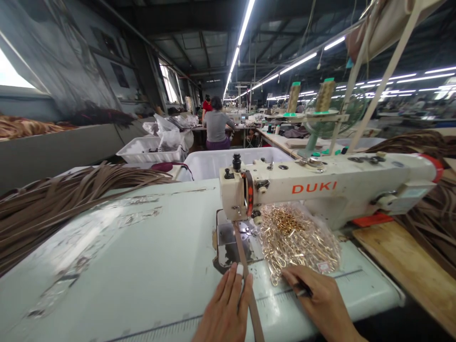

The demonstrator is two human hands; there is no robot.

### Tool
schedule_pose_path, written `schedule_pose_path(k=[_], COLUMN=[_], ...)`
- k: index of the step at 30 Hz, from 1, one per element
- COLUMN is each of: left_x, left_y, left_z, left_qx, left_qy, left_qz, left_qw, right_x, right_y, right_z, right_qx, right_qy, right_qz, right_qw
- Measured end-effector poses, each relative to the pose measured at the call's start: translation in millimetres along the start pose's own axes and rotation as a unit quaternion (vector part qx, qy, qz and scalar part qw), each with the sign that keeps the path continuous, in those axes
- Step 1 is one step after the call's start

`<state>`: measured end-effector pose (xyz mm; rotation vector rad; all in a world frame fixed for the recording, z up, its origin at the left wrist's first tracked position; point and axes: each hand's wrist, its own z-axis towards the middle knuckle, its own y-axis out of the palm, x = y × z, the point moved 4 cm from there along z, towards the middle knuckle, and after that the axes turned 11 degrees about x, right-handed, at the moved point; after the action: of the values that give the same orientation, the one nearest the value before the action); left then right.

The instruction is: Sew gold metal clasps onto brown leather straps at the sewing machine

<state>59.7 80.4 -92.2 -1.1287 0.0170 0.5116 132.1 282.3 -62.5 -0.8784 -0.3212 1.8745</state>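
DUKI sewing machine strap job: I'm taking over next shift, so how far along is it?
Done: nothing clearly finished shows. In hand: the left hand presses a brown strap running to the DUKI sewing machine. Left, it seems: the strap bundle on the table and the bag of gold metal links by the right hand.

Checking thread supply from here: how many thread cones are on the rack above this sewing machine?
2. One thread cone stands on the left of the rack, and the other thread cone just right of it, both behind the sewing machine. More may be out of view.
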Motion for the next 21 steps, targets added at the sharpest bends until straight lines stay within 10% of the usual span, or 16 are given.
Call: schedule_pose_path(k=[14, 21], left_x=[-2, 2], left_y=[-2.3, -10.0], left_z=[1, 7], left_qx=[0.015, -0.004], left_qy=[0.018, 0.019], left_qz=[0.018, 0.005], left_qw=[1.000, 1.000], right_x=[-3, -52], right_y=[0, 11], right_z=[0, 0], right_qx=[-0.027, -0.103], right_qy=[0.007, -0.141], right_qz=[0.022, 0.061], right_qw=[0.999, 0.983])
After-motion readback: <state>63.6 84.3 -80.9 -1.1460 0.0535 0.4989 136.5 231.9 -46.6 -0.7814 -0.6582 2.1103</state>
